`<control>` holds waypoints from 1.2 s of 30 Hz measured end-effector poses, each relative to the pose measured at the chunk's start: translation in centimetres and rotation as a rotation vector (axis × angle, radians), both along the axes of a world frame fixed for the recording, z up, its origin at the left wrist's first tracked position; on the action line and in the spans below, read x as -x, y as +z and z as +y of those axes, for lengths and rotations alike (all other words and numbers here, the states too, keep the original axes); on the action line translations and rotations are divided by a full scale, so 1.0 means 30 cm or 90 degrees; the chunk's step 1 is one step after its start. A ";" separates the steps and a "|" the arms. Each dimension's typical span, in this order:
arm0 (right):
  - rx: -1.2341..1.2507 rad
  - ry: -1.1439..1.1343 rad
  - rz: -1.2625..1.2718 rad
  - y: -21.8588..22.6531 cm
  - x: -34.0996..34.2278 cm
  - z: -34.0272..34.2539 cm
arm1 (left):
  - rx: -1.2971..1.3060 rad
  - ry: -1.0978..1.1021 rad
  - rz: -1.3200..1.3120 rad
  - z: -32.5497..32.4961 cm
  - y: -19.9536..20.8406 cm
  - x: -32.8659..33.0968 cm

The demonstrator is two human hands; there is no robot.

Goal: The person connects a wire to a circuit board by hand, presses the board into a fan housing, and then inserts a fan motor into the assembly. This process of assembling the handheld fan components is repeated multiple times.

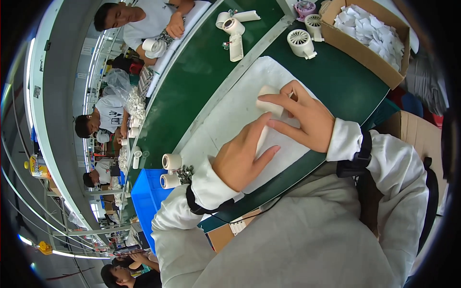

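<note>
A cream-white plastic fan housing (270, 98) with a round head and a slim handle lies on a white sheet (216, 124). My right hand (309, 117) grips the round head, its index finger across it and its thumb near the neck. Around the handle, my left hand (245, 156) holds the piece between forefinger and thumb, the forefinger's tip close to the right thumb. Both hands hide much of the housing, so small parts on it cannot be made out.
Slotted cream fan heads (301, 44) stand beside a cardboard box (362, 61) of white paper pieces. Fan assemblies (234, 36) lie on the green belt (192, 79). Two cylinders (171, 162) and metal parts (185, 174) sit by a blue bin (146, 192). Co-workers (144, 24) work opposite.
</note>
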State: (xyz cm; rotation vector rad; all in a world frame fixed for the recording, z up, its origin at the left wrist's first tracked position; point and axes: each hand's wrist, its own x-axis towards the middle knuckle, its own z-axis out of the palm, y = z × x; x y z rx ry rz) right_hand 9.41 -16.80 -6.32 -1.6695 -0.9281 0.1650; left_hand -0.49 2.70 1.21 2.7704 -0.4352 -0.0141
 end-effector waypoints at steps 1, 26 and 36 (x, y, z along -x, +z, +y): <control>0.008 -0.009 -0.042 -0.017 -0.004 0.001 | 0.063 0.031 0.042 0.004 -0.009 0.013; -0.025 0.150 -0.334 -0.063 0.044 0.019 | 0.008 0.273 -0.050 -0.029 -0.083 0.242; 0.001 0.121 -0.398 -0.059 0.034 0.008 | -0.056 0.226 -0.074 -0.054 -0.146 0.152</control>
